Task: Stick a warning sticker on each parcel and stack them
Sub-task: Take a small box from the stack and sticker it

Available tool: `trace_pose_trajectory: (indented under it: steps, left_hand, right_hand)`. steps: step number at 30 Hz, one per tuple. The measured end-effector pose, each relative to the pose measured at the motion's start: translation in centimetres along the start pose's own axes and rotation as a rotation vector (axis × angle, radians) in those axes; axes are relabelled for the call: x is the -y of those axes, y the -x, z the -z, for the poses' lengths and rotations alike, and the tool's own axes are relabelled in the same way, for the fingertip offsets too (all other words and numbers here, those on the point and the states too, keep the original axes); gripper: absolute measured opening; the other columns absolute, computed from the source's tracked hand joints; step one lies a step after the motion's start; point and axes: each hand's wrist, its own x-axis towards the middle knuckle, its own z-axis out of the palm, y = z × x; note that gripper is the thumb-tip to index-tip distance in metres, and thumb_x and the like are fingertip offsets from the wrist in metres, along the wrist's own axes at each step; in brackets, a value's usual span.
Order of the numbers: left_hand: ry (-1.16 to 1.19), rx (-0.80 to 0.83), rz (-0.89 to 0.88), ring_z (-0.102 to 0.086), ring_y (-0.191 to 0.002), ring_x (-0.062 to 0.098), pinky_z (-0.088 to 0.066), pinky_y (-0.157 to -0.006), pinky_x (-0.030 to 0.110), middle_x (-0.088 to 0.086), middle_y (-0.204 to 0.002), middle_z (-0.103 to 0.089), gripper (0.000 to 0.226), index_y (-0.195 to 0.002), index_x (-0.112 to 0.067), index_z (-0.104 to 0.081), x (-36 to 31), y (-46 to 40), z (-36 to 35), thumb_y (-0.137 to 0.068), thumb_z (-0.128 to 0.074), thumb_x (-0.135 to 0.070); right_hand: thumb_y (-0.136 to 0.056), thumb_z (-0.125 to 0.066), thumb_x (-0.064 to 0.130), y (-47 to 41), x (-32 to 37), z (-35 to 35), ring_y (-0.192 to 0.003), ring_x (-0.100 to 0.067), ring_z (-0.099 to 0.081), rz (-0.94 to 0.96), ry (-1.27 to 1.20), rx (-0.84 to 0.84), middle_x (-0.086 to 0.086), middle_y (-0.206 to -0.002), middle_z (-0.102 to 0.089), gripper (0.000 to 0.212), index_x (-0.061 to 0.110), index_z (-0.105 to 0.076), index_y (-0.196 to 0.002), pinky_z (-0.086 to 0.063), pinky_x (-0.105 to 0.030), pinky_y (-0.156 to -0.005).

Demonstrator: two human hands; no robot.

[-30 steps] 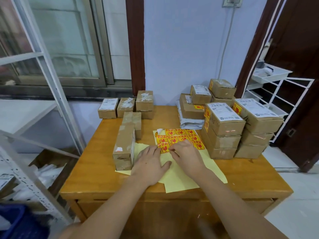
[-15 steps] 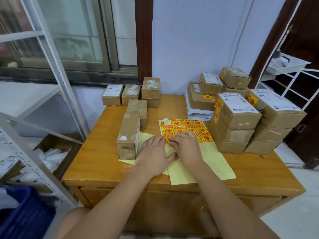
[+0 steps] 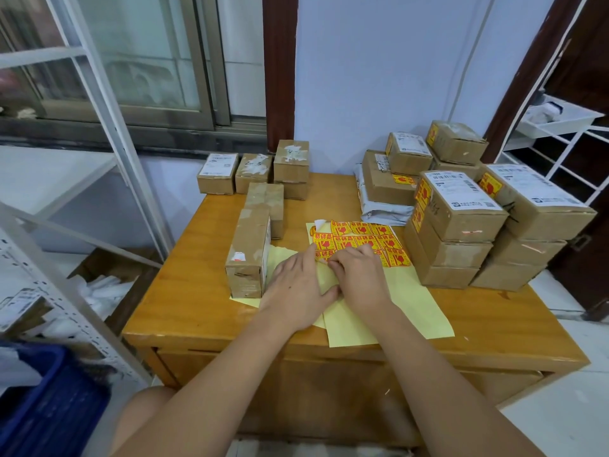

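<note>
The table [image 3: 184,311] has bare wood along its near edge and front left corner. Both hands meet on the yellow paper [image 3: 415,311]. The left hand [image 3: 296,291] lies flat with straight fingers. The right hand [image 3: 359,278] curls its fingers at the edge of the stickers [image 3: 362,239]; I cannot tell if it pinches one. Just left stands a box [image 3: 247,255]. Stacks [image 3: 461,225] fill the right side. More small boxes [image 3: 253,169] sit at the far edge.

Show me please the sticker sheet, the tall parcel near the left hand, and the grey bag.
sticker sheet [image 3: 361,237], head view, on a red-and-yellow sticker
tall parcel [image 3: 247,244], head view, on its brown top face
grey bag [image 3: 384,211], head view, on its folded front
</note>
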Motion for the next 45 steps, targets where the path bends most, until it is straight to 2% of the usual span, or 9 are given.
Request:
trace_pose_trajectory:
  steps: [2,5,11,16,25,31,37,43,45]
  left_hand:
    - [0.006,-0.011,-0.004,-0.03,-0.149,0.02,-0.022,-0.124,0.038,0.003,-0.161,-0.036,0.092,-0.159,-0.019,-0.012,0.0,0.1,0.0,-0.092,-0.056,-0.064]
    - [0.024,-0.012,0.01,-0.036,-0.145,0.02,-0.026,-0.122,0.037,0.002,-0.155,-0.043,0.086,-0.154,-0.02,-0.021,0.1,0.1,-0.1,-0.091,-0.056,-0.066]
    - [-0.01,-0.04,-0.012,-0.045,-0.132,0.017,-0.033,-0.114,0.035,-0.004,-0.135,-0.052,0.058,-0.13,-0.024,-0.042,0.2,0.1,-0.2,-0.091,-0.056,-0.065]
    - [-0.077,-0.043,-0.078,-0.038,-0.139,0.016,-0.027,-0.118,0.035,-0.005,-0.143,-0.049,0.055,-0.134,-0.024,-0.049,0.3,0.0,-0.2,-0.096,-0.049,-0.064]
    - [-0.083,-0.017,-0.067,-0.032,-0.146,0.016,-0.023,-0.122,0.037,-0.003,-0.151,-0.045,0.056,-0.136,-0.024,-0.05,0.2,0.0,0.0,-0.097,-0.047,-0.063]
    - [-0.088,-0.003,-0.054,-0.029,-0.148,0.017,-0.021,-0.122,0.038,-0.003,-0.154,-0.043,0.059,-0.14,-0.023,-0.049,0.0,0.1,0.2,-0.097,-0.046,-0.064]
    - [-0.085,0.015,-0.039,-0.025,-0.152,0.018,-0.018,-0.124,0.039,0.0,-0.161,-0.037,0.062,-0.142,-0.023,-0.048,0.0,0.0,0.3,-0.097,-0.047,-0.065]
    - [-0.087,-0.01,-0.056,-0.033,-0.146,0.017,-0.025,-0.122,0.039,-0.002,-0.153,-0.044,0.06,-0.139,-0.024,-0.049,0.1,-0.1,0.2,-0.096,-0.046,-0.066]
    - [-0.071,-0.017,-0.066,-0.034,-0.145,0.017,-0.025,-0.121,0.038,-0.003,-0.153,-0.044,0.057,-0.139,-0.024,-0.051,0.1,0.0,0.4,-0.098,-0.045,-0.064]
  right_hand:
    - [-0.103,-0.054,0.033,0.0,-0.1,-0.1,-0.096,-0.019,-0.044,-0.003,0.008,0.005,0.008,-0.094,-0.068,0.021,0.023,-0.073,-0.097,-0.038,-0.038,-0.082]
    - [-0.103,-0.054,0.034,0.0,-0.2,-0.1,-0.095,-0.019,-0.044,-0.01,0.0,0.008,0.008,-0.092,-0.068,0.022,0.023,-0.072,-0.095,-0.037,-0.037,-0.082]
    - [-0.104,-0.051,0.033,0.0,0.0,0.1,-0.098,-0.02,-0.047,-0.024,-0.011,0.01,0.007,-0.093,-0.069,0.024,0.022,-0.069,-0.094,-0.036,-0.037,-0.082]
    - [-0.105,-0.049,0.031,0.0,0.1,0.1,-0.098,-0.022,-0.049,-0.033,0.005,0.001,0.006,-0.091,-0.07,0.022,0.021,-0.067,-0.097,-0.034,-0.037,-0.082]
    - [-0.107,-0.044,0.033,0.1,0.6,0.7,-0.103,-0.022,-0.051,-0.061,0.042,0.025,0.002,-0.096,-0.069,0.026,0.021,-0.066,-0.11,-0.032,-0.036,-0.085]
    - [-0.106,-0.048,0.031,0.3,0.4,0.7,-0.099,-0.024,-0.052,-0.047,-0.01,-0.008,-0.002,-0.091,-0.068,0.024,0.017,-0.067,-0.107,-0.035,-0.037,-0.083]
    - [-0.099,-0.061,0.021,0.7,0.4,1.0,-0.084,-0.028,-0.054,-0.069,-0.112,-0.225,-0.003,-0.073,-0.062,0.014,0.013,-0.07,-0.092,-0.044,-0.041,-0.073]
    - [-0.097,-0.059,0.025,1.2,0.8,1.7,-0.087,-0.026,-0.055,-0.045,-0.161,-0.409,0.001,-0.08,-0.067,0.018,0.014,-0.073,-0.094,-0.047,-0.042,-0.074]
    - [-0.096,-0.064,0.021,1.4,0.6,1.6,-0.088,-0.024,-0.055,-0.008,-0.156,-0.446,0.002,-0.085,-0.069,0.012,0.014,-0.074,-0.099,-0.048,-0.042,-0.073]
